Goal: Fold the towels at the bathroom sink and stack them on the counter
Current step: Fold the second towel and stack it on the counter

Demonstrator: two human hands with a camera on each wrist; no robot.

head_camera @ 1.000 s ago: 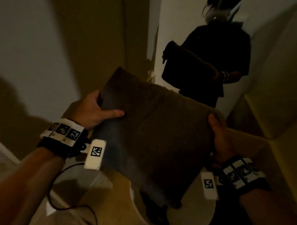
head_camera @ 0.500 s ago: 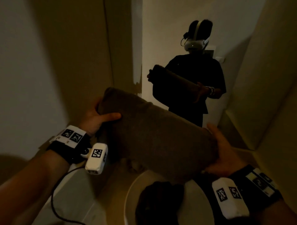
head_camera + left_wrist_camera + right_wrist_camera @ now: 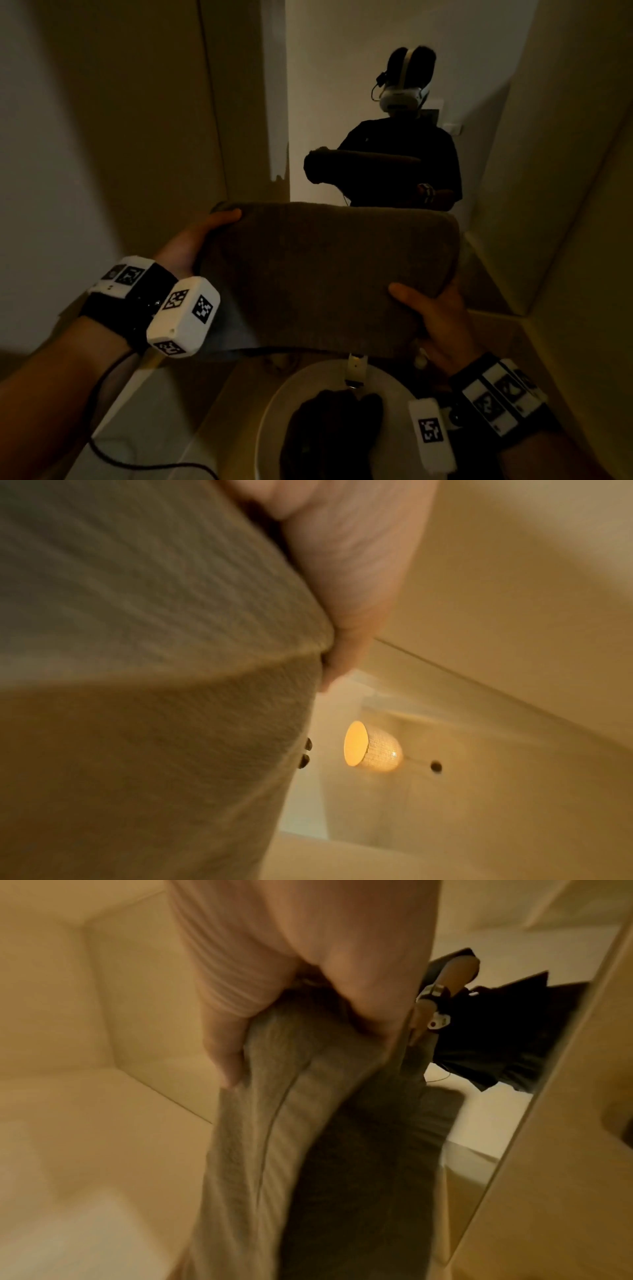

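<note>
A folded brown towel [image 3: 325, 274] is held level above the white round sink [image 3: 274, 411]. My left hand [image 3: 202, 236] grips its left end, thumb on top. My right hand [image 3: 431, 315] grips the right front corner, thumb over the top face. The left wrist view shows the towel [image 3: 137, 669] filling the frame beside my fingers [image 3: 342, 588]. In the right wrist view the towel [image 3: 291, 1123] hangs from my curled fingers [image 3: 226, 1056]. A dark crumpled towel [image 3: 332, 435] lies in the sink bowl.
A mirror [image 3: 376, 85] ahead reflects a person with a headset holding the towel. The faucet [image 3: 356, 373] stands at the sink's back under the towel. Beige counter [image 3: 222, 428] surrounds the sink. Walls stand close on both sides. A lit wall lamp [image 3: 371, 746] appears in the left wrist view.
The towel has swung from tilted to level and come down over the sink. Both hands kept their grip; the view dropped to show more of the sink.
</note>
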